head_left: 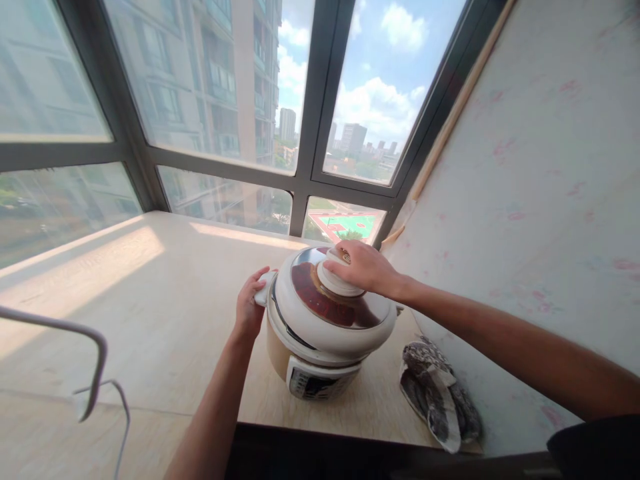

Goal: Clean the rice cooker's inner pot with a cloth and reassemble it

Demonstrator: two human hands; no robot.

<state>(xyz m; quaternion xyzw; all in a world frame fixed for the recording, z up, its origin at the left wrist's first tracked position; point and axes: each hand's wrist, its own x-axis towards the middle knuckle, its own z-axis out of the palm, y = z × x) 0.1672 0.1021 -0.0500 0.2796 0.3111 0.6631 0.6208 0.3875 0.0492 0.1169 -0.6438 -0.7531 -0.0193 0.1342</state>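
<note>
A white and beige electric pressure cooker (280,347) stands on a pale wooden surface, its control panel (320,383) facing me. Its round lid (300,313) has a dark red and silver top and a white knob (340,283). From above, my right hand (363,267) is closed around that knob. At the cooker's left side, my left hand (253,297) grips the white side handle (264,290), fingers partly hidden behind it. The lid looks slightly tilted on the body, with a dark gap showing at the left front; whether it is locked I cannot tell.
A crumpled dark patterned cloth bundle (435,393) lies right of the cooker, against the floral wall (540,220). Bent grey metal rods (97,360) jut in at lower left. Dark-framed windows (220,87) rise behind the ledge (165,300), whose front edge is near the cooker.
</note>
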